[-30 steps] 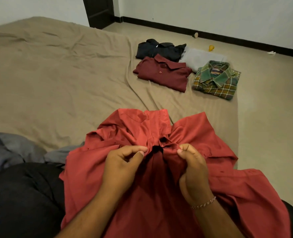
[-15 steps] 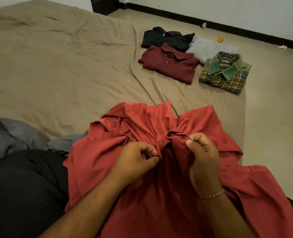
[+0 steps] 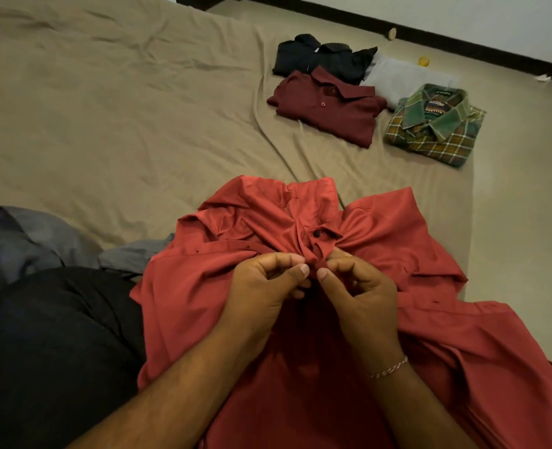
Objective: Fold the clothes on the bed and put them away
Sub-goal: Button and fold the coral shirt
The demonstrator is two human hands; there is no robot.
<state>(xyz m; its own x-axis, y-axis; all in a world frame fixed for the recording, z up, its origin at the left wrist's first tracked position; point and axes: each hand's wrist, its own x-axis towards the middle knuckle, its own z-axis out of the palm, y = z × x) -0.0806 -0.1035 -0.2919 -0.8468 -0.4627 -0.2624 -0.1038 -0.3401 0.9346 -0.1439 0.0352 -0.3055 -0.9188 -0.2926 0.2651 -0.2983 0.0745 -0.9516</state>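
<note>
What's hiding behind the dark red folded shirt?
Behind the dark red folded shirt lies a black folded shirt, and next to that a pale grey folded piece. The front shirts cover their near edges, so nothing tucked beneath them can be seen.

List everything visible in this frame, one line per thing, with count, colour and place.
red shirt: 1, red, unfolded, on the lap and near bed edge
maroon polo: 1, dark red, folded, far side of bed
black shirt: 1, black, folded, behind the polo
grey garment: 1, light grey, folded, right of the black shirt
plaid shirt: 1, green-yellow check, folded, bed's right edge
grey clothes: pile, blue-grey, unfolded, left
bedsheet: 1, tan
bracelet: 1, right wrist
left hand: pinches the red shirt's front
right hand: pinches it too
</note>
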